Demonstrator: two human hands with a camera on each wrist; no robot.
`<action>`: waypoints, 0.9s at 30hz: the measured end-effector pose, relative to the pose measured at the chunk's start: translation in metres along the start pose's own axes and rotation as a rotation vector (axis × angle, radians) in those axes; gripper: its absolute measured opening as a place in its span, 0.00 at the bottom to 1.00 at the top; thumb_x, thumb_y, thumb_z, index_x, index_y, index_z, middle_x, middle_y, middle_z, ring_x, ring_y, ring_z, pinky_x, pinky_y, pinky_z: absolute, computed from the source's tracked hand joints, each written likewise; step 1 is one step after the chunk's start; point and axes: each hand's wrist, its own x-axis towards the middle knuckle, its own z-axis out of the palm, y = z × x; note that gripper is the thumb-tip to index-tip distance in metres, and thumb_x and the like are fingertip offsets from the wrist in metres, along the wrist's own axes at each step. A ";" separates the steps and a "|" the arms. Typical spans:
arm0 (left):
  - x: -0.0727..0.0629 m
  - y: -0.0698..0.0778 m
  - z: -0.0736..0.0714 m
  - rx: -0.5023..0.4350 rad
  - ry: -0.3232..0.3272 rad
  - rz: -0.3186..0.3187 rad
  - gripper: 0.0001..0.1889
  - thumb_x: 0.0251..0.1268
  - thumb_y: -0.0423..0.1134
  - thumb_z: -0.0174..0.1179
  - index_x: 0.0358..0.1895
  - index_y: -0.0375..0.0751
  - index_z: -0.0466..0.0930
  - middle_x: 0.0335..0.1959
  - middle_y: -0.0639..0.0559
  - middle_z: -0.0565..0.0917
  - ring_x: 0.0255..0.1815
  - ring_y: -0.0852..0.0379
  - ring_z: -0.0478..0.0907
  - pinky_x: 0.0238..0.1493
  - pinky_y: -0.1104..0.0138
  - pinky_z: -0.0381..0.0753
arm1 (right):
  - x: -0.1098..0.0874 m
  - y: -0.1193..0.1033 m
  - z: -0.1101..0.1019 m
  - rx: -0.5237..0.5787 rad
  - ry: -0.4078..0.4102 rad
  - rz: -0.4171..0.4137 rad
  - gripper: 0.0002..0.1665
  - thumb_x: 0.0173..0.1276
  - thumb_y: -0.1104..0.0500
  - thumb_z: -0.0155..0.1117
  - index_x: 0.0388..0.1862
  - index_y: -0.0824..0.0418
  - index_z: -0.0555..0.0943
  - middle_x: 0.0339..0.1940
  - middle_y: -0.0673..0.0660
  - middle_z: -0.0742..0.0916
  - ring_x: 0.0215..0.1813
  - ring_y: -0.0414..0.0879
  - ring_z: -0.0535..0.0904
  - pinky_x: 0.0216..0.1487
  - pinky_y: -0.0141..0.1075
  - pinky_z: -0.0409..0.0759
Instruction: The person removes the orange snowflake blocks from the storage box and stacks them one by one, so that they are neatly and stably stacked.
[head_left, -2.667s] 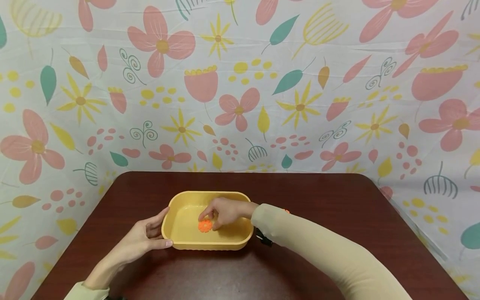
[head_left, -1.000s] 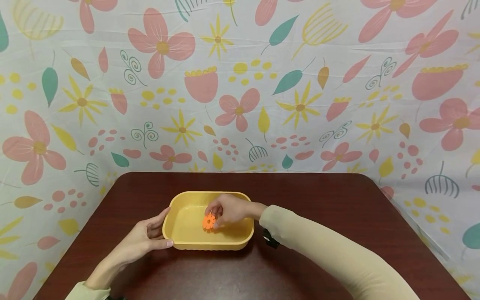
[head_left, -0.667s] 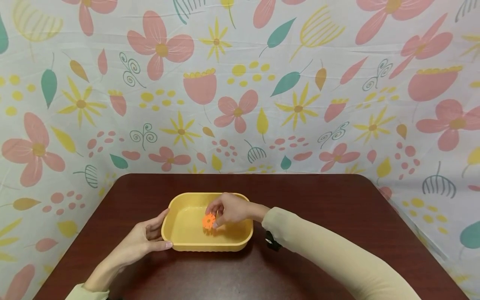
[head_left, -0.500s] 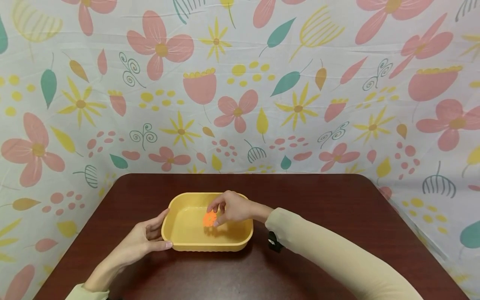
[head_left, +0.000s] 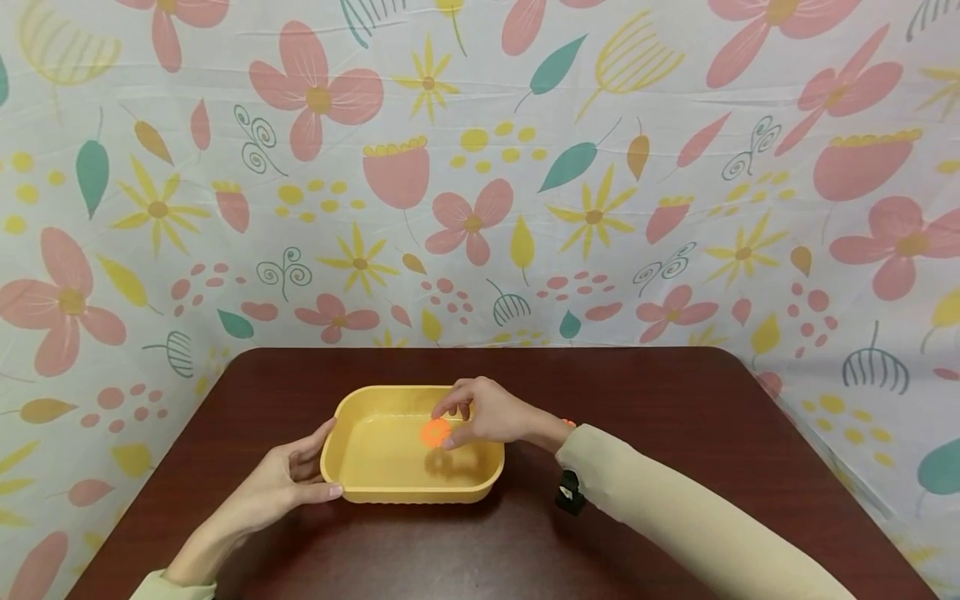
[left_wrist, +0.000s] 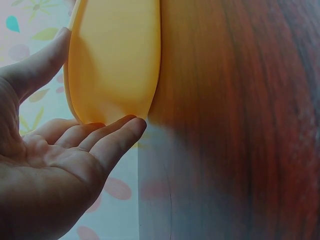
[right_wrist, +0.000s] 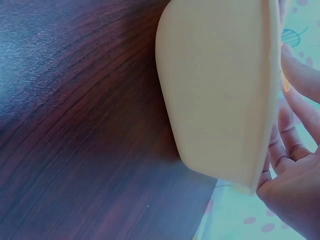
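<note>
A yellow rectangular tray [head_left: 412, 493] with raised walls stands on the table. My left hand [head_left: 281, 479] holds its left end, the thumb at the near corner and the fingers along the side. In the left wrist view, the left hand [left_wrist: 75, 150] spans that end of the tray [left_wrist: 115, 60]. Between thumb and fingertips, my right hand [head_left: 487, 412] pinches an orange flower-shaped piece [head_left: 435, 432] above the tray's floor, where a shadow falls below it. In the right wrist view, the tray wall [right_wrist: 215, 90] hides most of the piece beside the right hand [right_wrist: 295, 165].
On the dark brown table [head_left: 637, 383], a small orange thing [head_left: 569, 422] peeks out behind my right wrist, mostly hidden. A white cloth [head_left: 480, 125] printed with flowers and leaves hangs behind the table and along its sides.
My right hand has taken the orange flower piece off the tray's floor, lifted it and shifted to the right. My left hand has stayed on the tray's left end.
</note>
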 end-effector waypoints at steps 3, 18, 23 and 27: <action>-0.001 0.001 0.000 -0.001 0.002 0.000 0.53 0.65 0.32 0.74 0.85 0.33 0.47 0.83 0.32 0.53 0.77 0.31 0.63 0.59 0.64 0.83 | -0.005 -0.001 -0.004 0.009 0.015 -0.005 0.21 0.57 0.59 0.87 0.50 0.57 0.92 0.38 0.56 0.85 0.40 0.57 0.79 0.38 0.35 0.75; -0.002 -0.003 -0.001 0.003 -0.006 -0.006 0.53 0.66 0.34 0.74 0.86 0.34 0.46 0.83 0.33 0.52 0.77 0.30 0.62 0.58 0.64 0.83 | -0.034 -0.002 -0.027 0.038 0.095 0.012 0.22 0.58 0.56 0.86 0.53 0.55 0.92 0.42 0.57 0.86 0.39 0.53 0.78 0.39 0.39 0.77; -0.002 -0.003 -0.002 0.009 -0.009 -0.008 0.53 0.66 0.35 0.75 0.86 0.35 0.47 0.84 0.34 0.53 0.77 0.31 0.62 0.59 0.64 0.83 | -0.044 0.002 -0.035 0.050 0.137 0.004 0.23 0.57 0.58 0.87 0.52 0.57 0.92 0.43 0.55 0.86 0.36 0.54 0.77 0.37 0.38 0.77; 0.000 -0.002 -0.001 0.020 -0.004 0.005 0.53 0.65 0.34 0.75 0.85 0.34 0.47 0.84 0.33 0.53 0.77 0.31 0.62 0.59 0.64 0.82 | -0.053 0.004 -0.039 0.057 0.161 0.028 0.23 0.57 0.58 0.87 0.52 0.57 0.92 0.43 0.55 0.86 0.38 0.57 0.77 0.37 0.39 0.76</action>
